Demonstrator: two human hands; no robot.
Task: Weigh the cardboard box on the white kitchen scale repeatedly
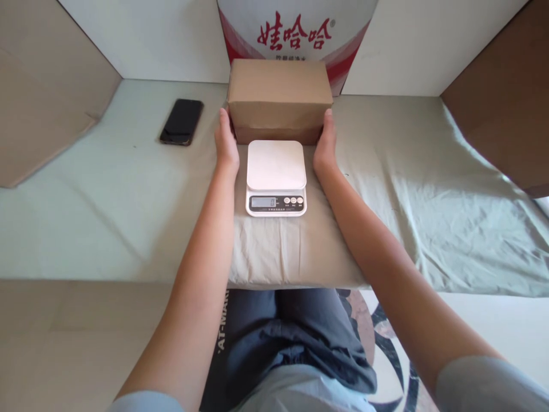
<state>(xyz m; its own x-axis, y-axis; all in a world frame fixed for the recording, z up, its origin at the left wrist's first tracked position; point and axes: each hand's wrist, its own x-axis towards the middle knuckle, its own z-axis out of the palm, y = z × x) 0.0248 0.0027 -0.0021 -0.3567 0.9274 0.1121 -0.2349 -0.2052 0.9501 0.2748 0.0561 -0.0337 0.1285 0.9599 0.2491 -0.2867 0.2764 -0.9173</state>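
Between my two hands is a closed brown cardboard box (281, 117), behind the scale on the cloth-covered table. My left hand (225, 140) presses on the box's left side, its thumb pointing up along the edge. On the opposite side, my right hand (326, 143) presses in the same way. The other fingers of both hands are mostly hidden along the box's sides. In front of the box stands a white digital kitchen scale (277, 166) with a bare weighing plate. Its small display appears to read 0.
A black smartphone (182, 121) lies left of the box. Behind the box stands a white and red printed carton (295, 28). Brown cardboard panels rise at the left (47, 97) and right (506, 109). A wrinkled pale green cloth (429, 189) covers the table up to its front edge.
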